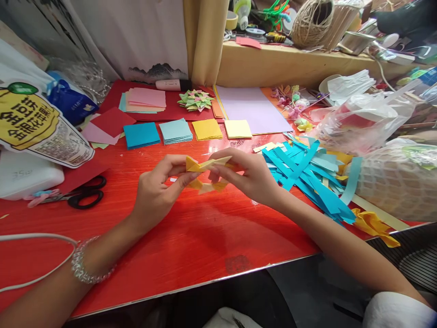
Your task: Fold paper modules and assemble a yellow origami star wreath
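Note:
Both hands are raised over the middle of the red table, pinching one folded yellow paper piece between them. My left hand grips its darker yellow end with thumb and forefinger. At the paler end, my right hand has its fingers closed on the paper. The glossy table top below shows a reflection of the piece. Behind the hands lie a blue paper stack, a light blue stack, a yellow stack and a pale yellow stack.
Black-handled scissors lie at left near a white cable. Blue paper strips are heaped at right, beside a netted bag. A folded paper flower sits at the back, near a lilac sheet. The table ends at its front edge.

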Demonstrator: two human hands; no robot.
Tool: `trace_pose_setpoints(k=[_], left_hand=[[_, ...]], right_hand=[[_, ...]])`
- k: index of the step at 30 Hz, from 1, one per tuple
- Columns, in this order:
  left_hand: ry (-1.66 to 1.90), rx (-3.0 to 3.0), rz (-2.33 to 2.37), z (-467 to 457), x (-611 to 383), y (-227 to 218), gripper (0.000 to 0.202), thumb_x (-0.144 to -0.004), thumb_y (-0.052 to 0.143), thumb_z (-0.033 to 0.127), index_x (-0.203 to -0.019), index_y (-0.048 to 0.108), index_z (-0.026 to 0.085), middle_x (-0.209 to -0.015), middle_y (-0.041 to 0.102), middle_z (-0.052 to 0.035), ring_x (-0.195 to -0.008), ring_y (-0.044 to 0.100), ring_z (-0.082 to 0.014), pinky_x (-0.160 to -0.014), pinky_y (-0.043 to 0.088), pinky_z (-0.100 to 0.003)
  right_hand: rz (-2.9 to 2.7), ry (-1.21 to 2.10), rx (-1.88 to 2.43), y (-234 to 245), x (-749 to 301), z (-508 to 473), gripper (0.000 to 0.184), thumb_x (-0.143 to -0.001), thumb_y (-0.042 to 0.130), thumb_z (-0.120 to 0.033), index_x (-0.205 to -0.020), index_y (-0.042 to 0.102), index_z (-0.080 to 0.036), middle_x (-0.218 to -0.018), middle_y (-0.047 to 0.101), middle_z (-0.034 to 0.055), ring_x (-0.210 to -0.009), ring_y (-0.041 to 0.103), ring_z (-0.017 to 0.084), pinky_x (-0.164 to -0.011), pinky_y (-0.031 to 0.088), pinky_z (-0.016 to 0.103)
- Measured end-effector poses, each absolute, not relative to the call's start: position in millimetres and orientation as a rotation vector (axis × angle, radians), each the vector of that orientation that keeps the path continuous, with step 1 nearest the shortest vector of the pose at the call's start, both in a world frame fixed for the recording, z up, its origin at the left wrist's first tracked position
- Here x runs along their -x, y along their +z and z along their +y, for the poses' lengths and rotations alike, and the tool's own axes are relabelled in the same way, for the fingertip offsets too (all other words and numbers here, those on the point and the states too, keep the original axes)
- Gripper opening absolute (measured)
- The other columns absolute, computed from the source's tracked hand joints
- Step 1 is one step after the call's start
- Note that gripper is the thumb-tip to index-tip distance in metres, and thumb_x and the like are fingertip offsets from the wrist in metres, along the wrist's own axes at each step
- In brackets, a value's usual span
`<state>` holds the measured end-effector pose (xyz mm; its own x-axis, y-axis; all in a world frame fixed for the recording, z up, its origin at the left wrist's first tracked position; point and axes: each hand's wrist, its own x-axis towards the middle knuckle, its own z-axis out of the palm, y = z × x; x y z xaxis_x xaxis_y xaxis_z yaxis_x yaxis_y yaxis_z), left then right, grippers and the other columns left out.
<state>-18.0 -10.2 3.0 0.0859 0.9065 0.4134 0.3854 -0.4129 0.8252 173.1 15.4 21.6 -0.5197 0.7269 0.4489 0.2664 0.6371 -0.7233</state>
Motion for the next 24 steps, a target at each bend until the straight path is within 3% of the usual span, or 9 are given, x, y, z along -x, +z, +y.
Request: trace_pose_setpoints(k=[6, 9, 17, 24], left_hand=[[1.085, -1.724, 1.179, -7.3, 17.7, 8.9, 0.027, -0.083, 0.053, 0.038, -0.104, 0.06, 0.022, -0.095, 0.067, -0.0017, -0.086, 0.063, -0.0159, -0.068, 0.052, -0.022], [1.008, -1.805, 1.259, -3.8, 19.1, 7.3, 0.032, -0.087, 0.044, 0.04, -0.106, 0.062, 0.022, -0.092, 0.067, -0.0014, -0.083, 0.061, -0.0153, -0.069, 0.048, -0.022], [0.943, -1.979, 1.311, -0.8, 21.1, -2.5, 0.035, -0.087, 0.043, 0.042, -0.108, 0.064, 0.025, -0.072, 0.066, 0.0006, -0.06, 0.057, -0.0134, -0.048, 0.04, -0.021], [0.922, -1.97, 1.338, 1.1, 21.1, -1.9, 0.035, -0.087, 0.042, 0.043, -0.109, 0.063, 0.025, -0.081, 0.068, 0.001, -0.066, 0.058, -0.0135, -0.056, 0.042, -0.021]], right_hand=[[-1.89, 1.209, 0.837, 22.4, -172.0, 18.8, 0.025, -0.086, 0.051, -0.035, -0.087, 0.059, -0.012, -0.072, 0.062, 0.0031, -0.065, 0.06, 0.009, -0.059, 0.049, 0.022], [-1.908, 1.235, 0.854, 18.4, -171.1, 20.6, 0.026, -0.085, 0.051, -0.036, -0.085, 0.06, -0.011, -0.071, 0.062, 0.0027, -0.064, 0.06, 0.009, -0.059, 0.048, 0.022], [-1.935, 1.301, 0.857, 8.9, -166.2, 17.7, 0.027, -0.086, 0.048, -0.037, -0.082, 0.056, -0.012, -0.07, 0.062, 0.0027, -0.064, 0.06, 0.009, -0.062, 0.05, 0.024], [-1.834, 1.429, 0.832, 6.1, -166.6, 23.4, 0.025, -0.085, 0.05, -0.036, -0.089, 0.055, -0.012, -0.079, 0.063, 0.0051, -0.072, 0.063, 0.011, -0.066, 0.052, 0.025]])
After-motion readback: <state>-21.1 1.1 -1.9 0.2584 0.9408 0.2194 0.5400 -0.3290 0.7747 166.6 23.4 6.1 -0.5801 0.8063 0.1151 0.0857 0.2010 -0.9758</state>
